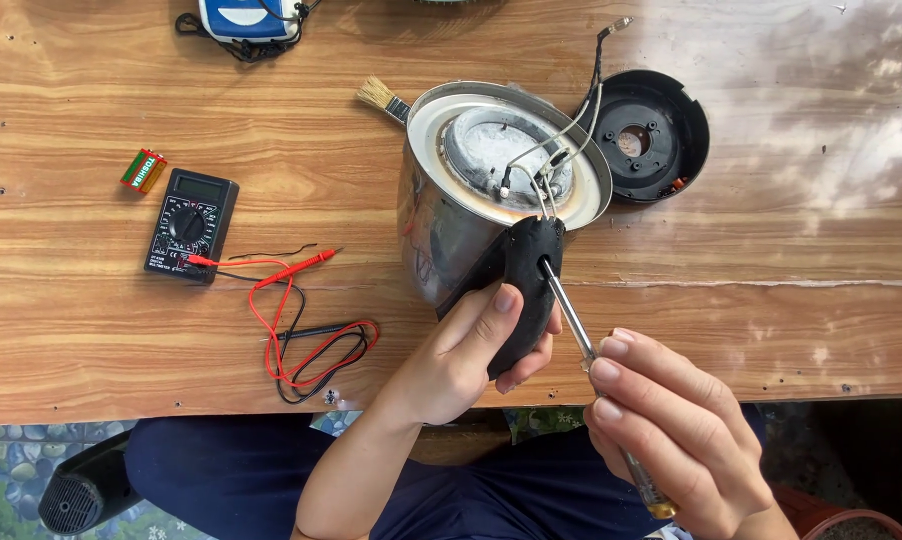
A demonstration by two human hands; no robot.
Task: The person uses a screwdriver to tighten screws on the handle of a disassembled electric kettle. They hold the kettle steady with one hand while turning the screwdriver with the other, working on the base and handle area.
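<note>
Steel kettle (pixel 441 225) upturned on wooden table (pixel 91 340), wires (pixel 561 140) inside its open base; handle (pixel 524 290) gripped by left hand (pixel 471 350), screwdriver (pixel 581 335) clasped in right hand (pixel 671 430).

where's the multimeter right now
In the head view the black multimeter lies flat on the wooden table, left of the upturned steel kettle, with a small battery at its upper left and its red and black leads trailing right.

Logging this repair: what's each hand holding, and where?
Left hand grips the kettle by its black handle; right hand holds the screwdriver by its grip.
</note>
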